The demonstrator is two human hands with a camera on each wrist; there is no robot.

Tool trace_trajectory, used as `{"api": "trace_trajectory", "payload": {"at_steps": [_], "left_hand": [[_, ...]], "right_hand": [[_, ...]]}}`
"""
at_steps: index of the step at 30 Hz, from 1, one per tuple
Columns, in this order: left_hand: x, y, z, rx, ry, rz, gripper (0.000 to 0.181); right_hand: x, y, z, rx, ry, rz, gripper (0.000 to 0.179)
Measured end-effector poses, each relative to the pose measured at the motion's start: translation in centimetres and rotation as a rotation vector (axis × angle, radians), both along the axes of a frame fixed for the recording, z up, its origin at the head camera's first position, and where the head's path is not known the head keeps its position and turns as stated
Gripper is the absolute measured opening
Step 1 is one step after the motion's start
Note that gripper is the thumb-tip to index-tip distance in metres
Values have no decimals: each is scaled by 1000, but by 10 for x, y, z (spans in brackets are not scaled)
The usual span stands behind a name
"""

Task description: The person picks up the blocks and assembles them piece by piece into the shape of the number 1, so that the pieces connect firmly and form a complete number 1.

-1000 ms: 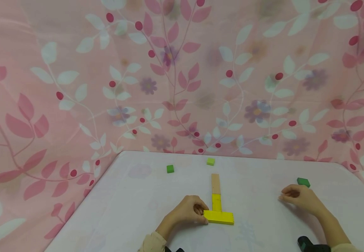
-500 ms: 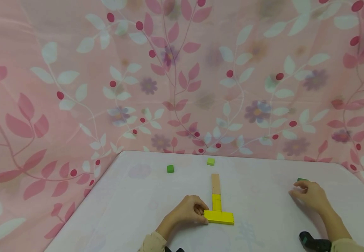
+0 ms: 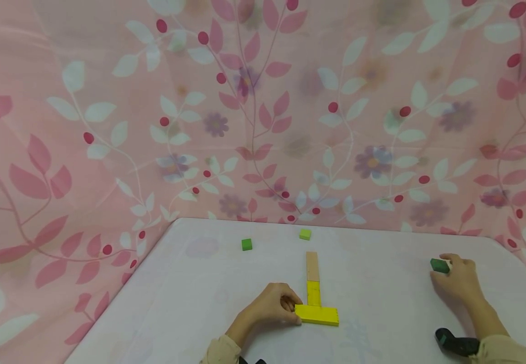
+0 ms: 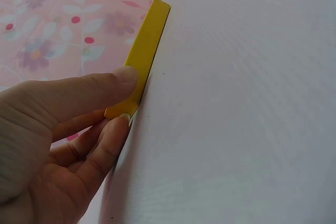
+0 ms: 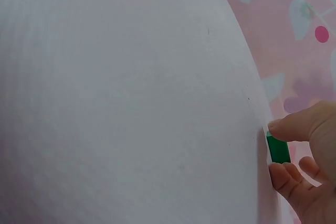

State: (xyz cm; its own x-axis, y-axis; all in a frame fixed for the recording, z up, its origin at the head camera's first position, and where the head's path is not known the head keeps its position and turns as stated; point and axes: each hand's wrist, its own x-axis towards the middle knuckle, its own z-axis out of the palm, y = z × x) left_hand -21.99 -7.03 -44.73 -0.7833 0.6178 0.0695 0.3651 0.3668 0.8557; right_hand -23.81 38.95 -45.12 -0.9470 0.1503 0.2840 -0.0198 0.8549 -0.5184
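In the head view, a long yellow block (image 3: 317, 315) lies crosswise at the front of a T-shaped row. My left hand (image 3: 273, 304) grips its left end, and the left wrist view shows the thumb on top of the yellow block (image 4: 144, 51) with fingertips underneath. Behind it, a shorter yellow block (image 3: 314, 293) and a tan wooden block (image 3: 312, 266) run away in line. Far to the right, my right hand (image 3: 460, 278) has thumb and fingers on either side of a dark green block (image 3: 438, 265). The right wrist view shows that green block (image 5: 279, 149) between thumb and fingertips.
Toward the back of the white table (image 3: 190, 293) sit a green cube (image 3: 246, 244) and a light green block (image 3: 305, 234). A pink floral cloth (image 3: 263, 126) hangs behind the table. A black device (image 3: 457, 344) is at the right wrist.
My right hand has moved right, from just left of the dark green block to having its fingers around it. My left hand and the yellow blocks stay where they were.
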Motion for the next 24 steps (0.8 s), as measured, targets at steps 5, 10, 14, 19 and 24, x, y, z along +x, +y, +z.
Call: {"api": "trace_trajectory", "payload": {"at_steps": [5, 10, 14, 19, 24], "left_hand": [[0, 0, 0, -8, -9, 4, 29], [0, 0, -1, -6, -21, 1, 28], [0, 0, -1, -5, -23, 2, 28], [1, 1, 1, -2, -21, 4, 28], [1, 0, 2, -1, -19, 5, 28]], "right_hand": [[-6, 4, -3, 78, 66, 56, 49], [-11, 7, -4, 141, 31, 82, 46], [-14, 9, 0, 169, -41, 119, 47], [-20, 12, 4, 202, -98, 152, 45], [-23, 15, 3, 218, -65, 148, 43]]}}
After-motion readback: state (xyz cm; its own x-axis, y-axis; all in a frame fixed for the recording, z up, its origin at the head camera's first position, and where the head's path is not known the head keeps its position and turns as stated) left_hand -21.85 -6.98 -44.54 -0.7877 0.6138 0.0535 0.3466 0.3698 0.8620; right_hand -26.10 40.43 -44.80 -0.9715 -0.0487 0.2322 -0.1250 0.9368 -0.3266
